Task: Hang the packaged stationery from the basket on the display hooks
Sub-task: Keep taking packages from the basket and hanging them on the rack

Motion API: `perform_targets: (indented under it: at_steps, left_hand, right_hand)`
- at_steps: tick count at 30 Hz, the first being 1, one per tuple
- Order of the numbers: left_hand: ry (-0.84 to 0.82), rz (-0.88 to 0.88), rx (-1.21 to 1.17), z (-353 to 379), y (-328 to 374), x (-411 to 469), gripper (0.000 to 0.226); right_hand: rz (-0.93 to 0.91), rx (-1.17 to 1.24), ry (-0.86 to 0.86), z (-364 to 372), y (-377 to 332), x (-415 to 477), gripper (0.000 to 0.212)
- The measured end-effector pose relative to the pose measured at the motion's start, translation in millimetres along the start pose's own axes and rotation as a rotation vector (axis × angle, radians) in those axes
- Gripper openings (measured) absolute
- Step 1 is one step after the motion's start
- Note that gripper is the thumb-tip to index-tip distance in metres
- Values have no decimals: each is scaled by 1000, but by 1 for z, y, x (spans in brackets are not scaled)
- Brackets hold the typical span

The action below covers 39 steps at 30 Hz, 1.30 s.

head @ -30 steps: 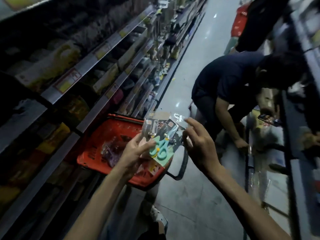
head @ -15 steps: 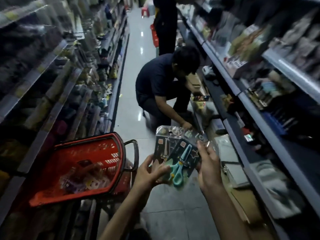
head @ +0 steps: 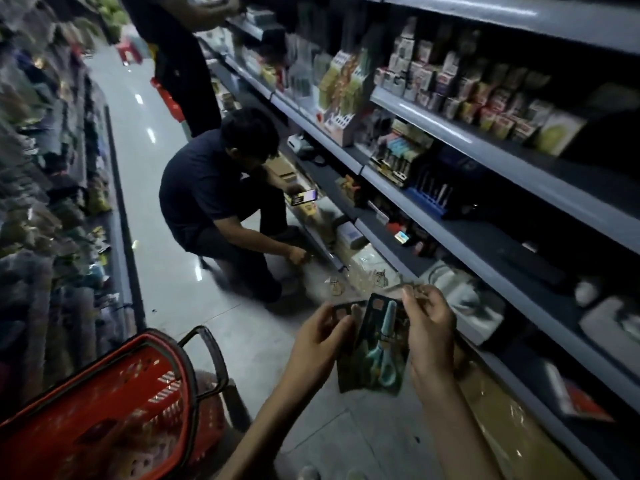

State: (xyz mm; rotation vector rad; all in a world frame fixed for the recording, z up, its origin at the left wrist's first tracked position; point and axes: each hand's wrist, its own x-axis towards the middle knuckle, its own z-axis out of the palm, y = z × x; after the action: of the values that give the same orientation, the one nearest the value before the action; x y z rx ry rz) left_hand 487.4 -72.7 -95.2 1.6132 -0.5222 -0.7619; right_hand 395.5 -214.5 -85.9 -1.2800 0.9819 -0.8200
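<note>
Packaged stationery (head: 379,344), a fan of scissors cards, is held right of the red basket (head: 104,420). The left hand (head: 318,341) grips one edge and the right hand (head: 429,327) pinches the top. Likely separating one card; the next move needs a free hook, none plainly visible.

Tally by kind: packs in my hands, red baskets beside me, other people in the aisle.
Packs: 2 showing, scissors pack and a pack behind it
Red basket: 1
Other people: 2, crouching person, standing person
Total: 5
</note>
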Motion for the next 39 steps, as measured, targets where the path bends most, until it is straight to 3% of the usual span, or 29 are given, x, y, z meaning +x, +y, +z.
perform_targets:
  at_steps: [4, 8, 13, 18, 22, 27, 35, 39]
  left_hand:
    - [-65, 45, 6, 11, 12, 21, 19]
    - [-165, 108, -6, 39, 37, 38, 33]
    - [-311, 118, -57, 97, 56, 48, 17]
    - [-425, 83, -160, 167, 58, 14, 23]
    - [-600, 24, -156, 227, 50, -30, 33]
    - [-780, 36, -120, 315, 73, -88, 26]
    - [-935, 149, -96, 447, 82, -194, 25]
    - [-982, 153, -97, 495, 83, -237, 28]
  right_hand:
    - [-100, -81, 160, -29, -8, -3, 14]
    - [-128, -99, 333, -63, -20, -1, 29]
    - [-211, -124, 563, -113, -42, -16, 38]
    - [-188, 59, 832, -183, -49, -58, 36]
    - [-227, -31, 865, -247, -55, -100, 46]
    - [-216, -32, 986, -351, -48, -139, 8]
    - [-281, 60, 1122, -489, -49, -219, 24]
    - [-323, 24, 1160, -540, -53, -258, 19]
